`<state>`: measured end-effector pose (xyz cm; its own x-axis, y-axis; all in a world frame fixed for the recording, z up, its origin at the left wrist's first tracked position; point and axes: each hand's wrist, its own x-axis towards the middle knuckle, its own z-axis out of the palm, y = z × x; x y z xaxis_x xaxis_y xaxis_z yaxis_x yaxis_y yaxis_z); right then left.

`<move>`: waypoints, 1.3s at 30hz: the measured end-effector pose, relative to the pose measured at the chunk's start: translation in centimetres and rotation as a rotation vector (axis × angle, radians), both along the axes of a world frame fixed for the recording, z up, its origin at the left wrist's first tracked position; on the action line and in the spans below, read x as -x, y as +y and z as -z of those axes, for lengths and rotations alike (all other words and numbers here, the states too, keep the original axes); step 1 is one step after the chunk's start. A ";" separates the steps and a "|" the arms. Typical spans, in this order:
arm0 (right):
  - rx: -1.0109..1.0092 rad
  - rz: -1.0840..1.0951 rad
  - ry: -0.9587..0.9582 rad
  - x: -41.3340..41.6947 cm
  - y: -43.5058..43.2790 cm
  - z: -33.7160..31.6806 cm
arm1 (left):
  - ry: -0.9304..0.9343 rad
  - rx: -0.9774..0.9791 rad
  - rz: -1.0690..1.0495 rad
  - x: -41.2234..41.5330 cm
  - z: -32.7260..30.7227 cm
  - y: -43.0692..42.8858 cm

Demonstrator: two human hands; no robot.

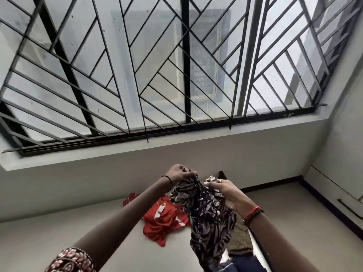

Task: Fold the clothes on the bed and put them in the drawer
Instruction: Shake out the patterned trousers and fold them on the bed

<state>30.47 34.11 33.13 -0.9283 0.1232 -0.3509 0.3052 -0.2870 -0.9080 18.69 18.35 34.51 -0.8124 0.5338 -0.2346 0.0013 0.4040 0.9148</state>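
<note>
Head view, sole entry.
- Patterned garment [208, 218]: raised over the bed [98, 232], hanging bunched.
- Our left hand [179, 172]: pinching its top edge.
- Our right hand [222, 190]: fingers curled round the neighbouring bunch.
- Advice, as we judge it: find both corners, draw the hands apart, shake flat before folding.
- Bedding: red garment [165, 218], olive cloth [238, 238].
- Room: barred window [137, 75], pale walls.

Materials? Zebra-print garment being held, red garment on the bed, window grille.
Zebra-print garment: thin, soft cloth, matte; it hangs limp and bunches in fine folds. Fibre unclear.
Red garment: light cloth with a faint sheen on its creases, possibly satin-like.
Window grille: likely painted metal, dark; the bars are thin, straight and rigid.
</note>
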 end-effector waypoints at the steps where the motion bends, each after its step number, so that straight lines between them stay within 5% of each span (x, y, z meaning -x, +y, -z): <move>1: -0.025 -0.017 0.031 -0.1 -0.1 -0.2 | -0.047 -0.025 0.010 -0.8 0.1 0.3; 8: -0.097 0.100 0.086 -0.2 0.4 -0.5 | -0.144 -0.043 0.052 -2.5 0.1 1.2; 20: -0.082 -0.163 0.140 0.2 -0.6 -1.5 | -0.123 -0.043 0.016 -3.8 -0.8 0.9; 31: 0.114 -0.043 0.078 0.6 2.2 -3.6 | -0.340 -0.174 -0.135 -3.7 -0.4 -0.9; 36: -0.139 0.134 0.044 1.0 3.9 -4.8 | -0.371 -0.205 -0.178 -3.8 -0.7 -1.3; 39: -0.772 0.243 0.043 1.9 4.1 -4.0 | -0.393 -0.212 -0.178 -4.0 -0.7 -1.0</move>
